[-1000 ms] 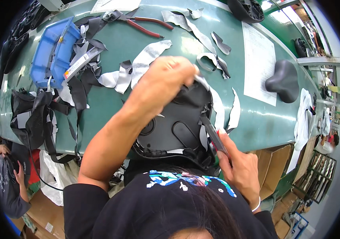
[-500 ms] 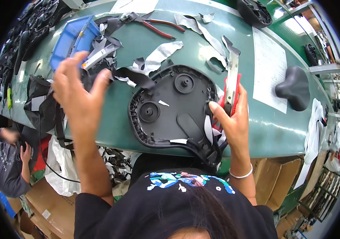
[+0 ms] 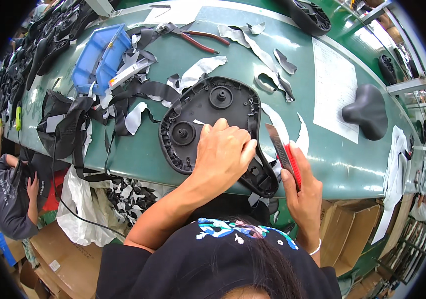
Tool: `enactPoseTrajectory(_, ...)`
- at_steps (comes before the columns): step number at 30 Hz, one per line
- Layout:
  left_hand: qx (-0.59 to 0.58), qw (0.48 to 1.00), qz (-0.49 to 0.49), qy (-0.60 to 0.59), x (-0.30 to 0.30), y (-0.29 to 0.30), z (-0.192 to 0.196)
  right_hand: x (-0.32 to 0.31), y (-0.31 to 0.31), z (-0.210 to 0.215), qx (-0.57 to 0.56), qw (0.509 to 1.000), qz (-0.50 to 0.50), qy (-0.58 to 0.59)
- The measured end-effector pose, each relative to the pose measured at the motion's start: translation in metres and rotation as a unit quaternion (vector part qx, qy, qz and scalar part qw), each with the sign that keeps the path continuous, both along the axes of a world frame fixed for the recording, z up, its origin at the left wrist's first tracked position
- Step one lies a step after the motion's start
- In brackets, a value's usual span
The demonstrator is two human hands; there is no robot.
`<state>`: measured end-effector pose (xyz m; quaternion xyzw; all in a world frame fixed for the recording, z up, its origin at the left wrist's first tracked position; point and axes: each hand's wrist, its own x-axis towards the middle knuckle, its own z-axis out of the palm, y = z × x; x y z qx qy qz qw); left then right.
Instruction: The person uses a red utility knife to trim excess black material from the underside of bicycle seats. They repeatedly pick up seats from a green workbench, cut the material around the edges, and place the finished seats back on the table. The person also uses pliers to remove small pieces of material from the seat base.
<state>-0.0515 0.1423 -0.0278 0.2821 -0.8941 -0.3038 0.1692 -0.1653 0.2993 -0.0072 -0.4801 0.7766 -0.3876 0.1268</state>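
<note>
A black bicycle saddle [image 3: 238, 112] lies underside up at the table's near edge, its nose toward me on the right. My left hand [image 3: 223, 153] is over the middle of the saddle with its fingers curled; whatever they hold, if anything, is hidden beneath. In my right hand [image 3: 302, 192] is a red utility knife [image 3: 288, 162], blade out and pointing up and away, just right of the saddle. Pale cut strips [image 3: 274, 119] of covering lie between the saddle and the knife.
A blue bin [image 3: 85, 70], a white-and-orange box [image 3: 129, 72], red-handled pliers [image 3: 200, 45] and tangled black scraps [image 3: 138, 92] lie to the left and back. At right are a paper sheet [image 3: 335, 89] and a finished saddle [image 3: 367, 112]. Another person [image 3: 11, 194] sits at far left.
My left hand has come from beside the blue bin, at the left, onto the saddle. The knife has moved nearer to me and tilted left; a dark scrap lies where its blade was.
</note>
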Motion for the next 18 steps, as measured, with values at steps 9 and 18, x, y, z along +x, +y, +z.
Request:
enactPoseTrajectory(9, 0.079, 0.995, 0.018, 0.049, 0.004, -0.004, -0.002, 0.011, -0.008, 0.013, 0.167, 0.973, 0.075, 0.14)
enactPoseTrajectory(18, 0.478, 0.81, 0.106, 0.323, 0.025, -0.022, 0.013, 0.003, 0.047, 0.007, 0.105, 0.989, 0.099, -0.023)
